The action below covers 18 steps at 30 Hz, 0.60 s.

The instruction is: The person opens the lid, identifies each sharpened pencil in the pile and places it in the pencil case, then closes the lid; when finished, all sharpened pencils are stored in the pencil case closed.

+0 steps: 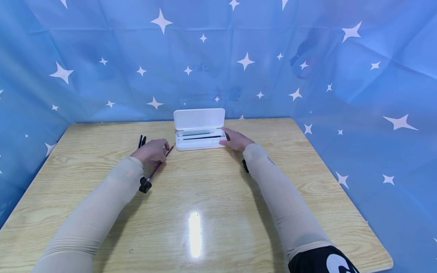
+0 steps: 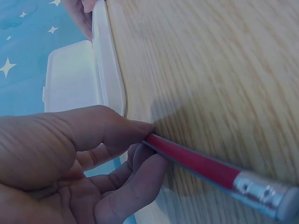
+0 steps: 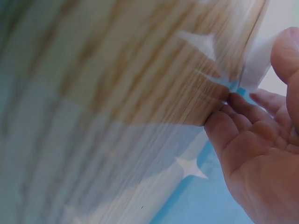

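My left hand (image 1: pixel 153 150) pinches a dark red pencil (image 2: pixel 196 162) between thumb and fingers, just left of the white pencil case (image 1: pixel 201 145). The pencil's silver ferrule and eraser end point back toward me, and its other end comes close to the case's left front corner. The case lies open, its lid (image 1: pixel 199 119) raised at the back. Inside are a pale green pencil (image 1: pixel 194 133) and a dark one (image 1: pixel 199 138). With thumb in front and fingers behind, my right hand (image 1: pixel 236 140) holds the case's right end.
Two black pens or sticks (image 1: pixel 142 141) lie beyond my left hand, partly hidden by it. The wooden table (image 1: pixel 225 197) reaches back to a blue cloth (image 1: pixel 205 83) with white stars. A black wrist device (image 1: pixel 145 185) hangs under the left wrist.
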{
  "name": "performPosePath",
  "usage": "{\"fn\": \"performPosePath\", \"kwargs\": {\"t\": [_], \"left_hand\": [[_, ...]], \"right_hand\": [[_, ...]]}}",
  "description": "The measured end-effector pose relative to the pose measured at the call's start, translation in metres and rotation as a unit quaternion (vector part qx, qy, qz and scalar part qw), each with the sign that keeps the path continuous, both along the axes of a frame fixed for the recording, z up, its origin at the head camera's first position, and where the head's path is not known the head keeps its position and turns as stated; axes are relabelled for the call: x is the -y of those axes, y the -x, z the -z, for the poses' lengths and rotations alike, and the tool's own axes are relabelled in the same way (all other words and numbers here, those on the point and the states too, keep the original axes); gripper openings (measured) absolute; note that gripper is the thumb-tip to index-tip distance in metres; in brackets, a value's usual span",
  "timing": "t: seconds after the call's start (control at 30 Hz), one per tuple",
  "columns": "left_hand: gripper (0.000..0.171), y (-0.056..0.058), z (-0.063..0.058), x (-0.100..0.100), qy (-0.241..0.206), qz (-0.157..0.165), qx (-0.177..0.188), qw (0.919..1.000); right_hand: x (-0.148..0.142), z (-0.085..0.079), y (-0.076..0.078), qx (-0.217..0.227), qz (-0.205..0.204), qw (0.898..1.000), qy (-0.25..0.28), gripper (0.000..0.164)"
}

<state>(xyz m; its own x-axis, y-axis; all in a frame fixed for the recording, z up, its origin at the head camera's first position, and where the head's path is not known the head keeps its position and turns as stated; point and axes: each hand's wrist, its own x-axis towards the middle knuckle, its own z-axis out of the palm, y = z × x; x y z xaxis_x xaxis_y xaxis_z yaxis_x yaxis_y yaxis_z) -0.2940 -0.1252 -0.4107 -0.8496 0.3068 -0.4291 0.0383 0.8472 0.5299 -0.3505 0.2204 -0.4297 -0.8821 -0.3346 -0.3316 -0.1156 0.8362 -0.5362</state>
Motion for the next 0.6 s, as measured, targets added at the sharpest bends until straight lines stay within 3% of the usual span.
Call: {"fn": "performPosePath", "kwargs": {"t": [0.6], "left_hand": [[0.055, 0.0055, 0.0012, 0.0083, -0.027, -0.006, 0.021, 0.9994]], "right_hand": [[-0.0001, 0.0011, 0.0, -0.008, 0.002, 1.0, 0.007, 0.077]]}}
